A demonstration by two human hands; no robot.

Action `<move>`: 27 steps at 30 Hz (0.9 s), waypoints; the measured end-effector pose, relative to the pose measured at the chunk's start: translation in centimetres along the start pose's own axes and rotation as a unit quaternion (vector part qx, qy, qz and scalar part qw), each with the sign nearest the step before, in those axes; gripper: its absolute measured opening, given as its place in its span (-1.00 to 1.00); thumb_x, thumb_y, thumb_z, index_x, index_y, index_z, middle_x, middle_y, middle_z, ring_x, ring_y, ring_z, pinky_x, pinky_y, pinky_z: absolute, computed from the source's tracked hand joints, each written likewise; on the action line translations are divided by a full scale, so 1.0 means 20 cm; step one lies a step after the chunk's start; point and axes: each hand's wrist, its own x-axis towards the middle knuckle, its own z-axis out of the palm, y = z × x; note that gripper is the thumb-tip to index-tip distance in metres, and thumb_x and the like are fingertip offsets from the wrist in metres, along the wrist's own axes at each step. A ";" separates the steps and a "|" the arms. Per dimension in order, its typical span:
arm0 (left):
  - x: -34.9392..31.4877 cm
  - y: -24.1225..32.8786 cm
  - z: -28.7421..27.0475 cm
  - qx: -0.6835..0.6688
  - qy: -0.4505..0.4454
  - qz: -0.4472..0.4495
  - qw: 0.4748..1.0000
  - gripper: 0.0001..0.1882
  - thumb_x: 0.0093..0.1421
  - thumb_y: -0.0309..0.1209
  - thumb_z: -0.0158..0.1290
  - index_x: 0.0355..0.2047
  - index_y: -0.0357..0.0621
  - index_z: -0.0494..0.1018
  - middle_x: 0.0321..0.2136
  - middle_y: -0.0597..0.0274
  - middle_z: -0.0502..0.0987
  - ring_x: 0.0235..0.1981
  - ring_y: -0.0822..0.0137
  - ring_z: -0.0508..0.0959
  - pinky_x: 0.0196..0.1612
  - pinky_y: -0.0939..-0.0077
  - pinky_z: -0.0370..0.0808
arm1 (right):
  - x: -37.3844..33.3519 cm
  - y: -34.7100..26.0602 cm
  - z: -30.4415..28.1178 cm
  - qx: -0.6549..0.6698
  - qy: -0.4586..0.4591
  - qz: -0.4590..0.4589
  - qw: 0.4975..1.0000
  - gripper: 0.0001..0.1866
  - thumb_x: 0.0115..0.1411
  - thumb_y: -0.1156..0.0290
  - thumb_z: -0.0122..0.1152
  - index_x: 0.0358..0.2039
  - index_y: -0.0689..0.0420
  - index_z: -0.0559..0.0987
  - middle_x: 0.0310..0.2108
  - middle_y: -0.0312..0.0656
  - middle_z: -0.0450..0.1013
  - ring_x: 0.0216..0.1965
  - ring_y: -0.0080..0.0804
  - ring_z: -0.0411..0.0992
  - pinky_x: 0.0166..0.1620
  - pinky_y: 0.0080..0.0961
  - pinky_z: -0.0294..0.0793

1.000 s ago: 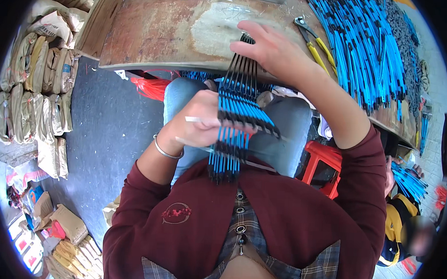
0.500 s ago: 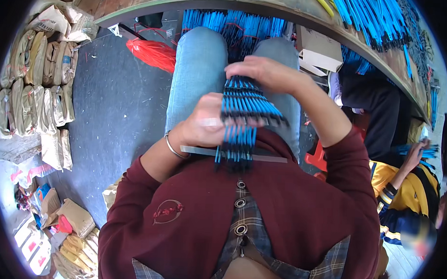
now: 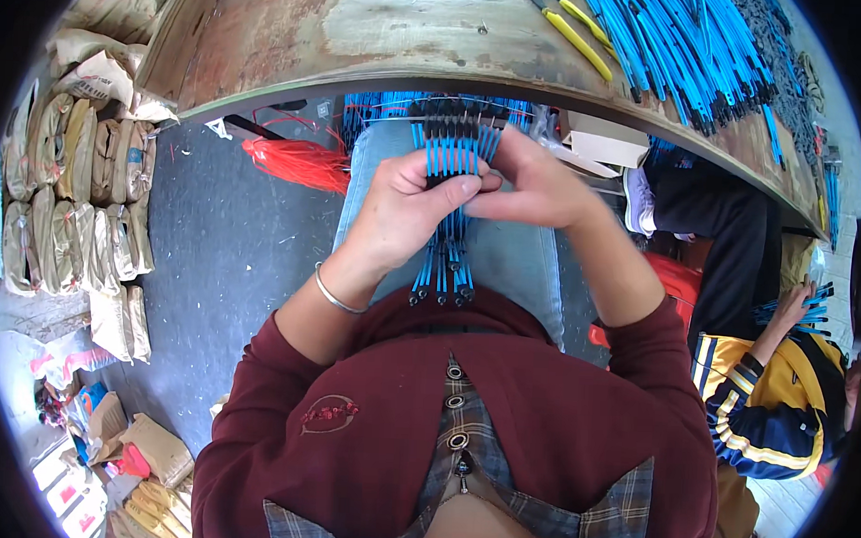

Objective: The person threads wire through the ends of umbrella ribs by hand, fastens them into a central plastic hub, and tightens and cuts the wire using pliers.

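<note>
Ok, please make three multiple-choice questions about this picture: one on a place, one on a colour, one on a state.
1. Where do the yellow-handled pliers lie?
A. on the wooden table
B. on the floor
C. on the person's lap

2. What colour are the rods in the bundle between the hands?
A. red with white ends
B. blue with black ends
C. all green

3. How is the bundle held?
A. it lies loose on the table
B. only one hand touches it
C. the left hand and the right hand both grip it

Answers: 1 A, the pliers rest on the tabletop beside a pile of blue rods. 2 B, the rods are blue with black tips. 3 C, the fingers of both hands close on the bundle above the lap.
</note>
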 end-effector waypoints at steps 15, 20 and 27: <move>-0.06 -0.06 -0.07 0.043 0.134 0.147 0.979 -0.59 0.09 -0.49 0.08 -0.04 -0.25 0.30 -0.20 0.21 0.47 -0.25 0.45 0.48 -0.16 0.59 0.41 | 0.10 0.00 0.28 -0.307 0.340 -0.088 0.885 -0.34 -0.18 0.39 0.38 -0.11 0.26 0.22 -0.45 -0.09 0.46 -0.49 -0.28 0.49 -0.45 -0.45 0.45; 0.07 0.06 -0.12 0.079 0.133 0.231 0.961 -0.64 0.10 -0.47 0.08 -0.08 -0.27 0.35 -0.24 0.25 0.49 -0.27 0.50 0.47 -0.19 0.62 0.41 | 0.12 -0.02 0.32 -0.311 0.325 -0.092 0.889 -0.40 -0.19 0.38 0.37 -0.15 0.25 0.28 -0.49 -0.09 0.47 -0.50 -0.23 0.49 -0.45 -0.43 0.45; 0.11 0.08 -0.17 -0.027 0.047 0.126 0.990 -0.78 0.11 -0.50 0.06 -0.21 -0.27 0.46 -0.35 0.35 0.52 -0.34 0.58 0.45 -0.24 0.68 0.41 | 0.15 -0.01 0.36 -0.249 0.348 -0.102 0.898 -0.52 -0.15 0.42 0.36 -0.20 0.20 0.38 -0.46 -0.15 0.50 -0.51 -0.40 0.50 -0.41 -0.51 0.46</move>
